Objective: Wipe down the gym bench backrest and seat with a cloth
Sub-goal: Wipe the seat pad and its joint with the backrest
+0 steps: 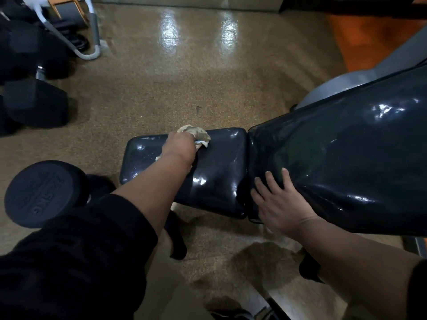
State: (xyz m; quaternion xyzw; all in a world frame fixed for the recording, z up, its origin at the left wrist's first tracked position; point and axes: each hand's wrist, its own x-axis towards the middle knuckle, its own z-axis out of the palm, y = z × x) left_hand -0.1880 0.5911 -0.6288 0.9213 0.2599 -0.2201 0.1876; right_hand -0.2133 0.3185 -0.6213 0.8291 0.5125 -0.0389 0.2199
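The seat-wiping step is judged to be in hand: a crumpled beige cloth (195, 135) is held in the closed grip of the left hand (179, 147) at the 12 o'clock edge of the glossy dark padded seat (217, 179) of the bench. The right hand (280, 202) is laid flat, fingers straight, on the shiny dark vinyl backrest (346, 158) at 3 o'clock, holding nothing. Strokes toward the nearer seat edge are called for next; the backrest's top is cut off, and the left fingers are hidden.

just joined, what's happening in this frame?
A person is wiping a gym bench. The left hand grips a crumpled cloth against the far edge of the seat. The right hand rests flat, fingers spread, on the lower end of the raised backrest. Dumbbells sit on the floor to the left.
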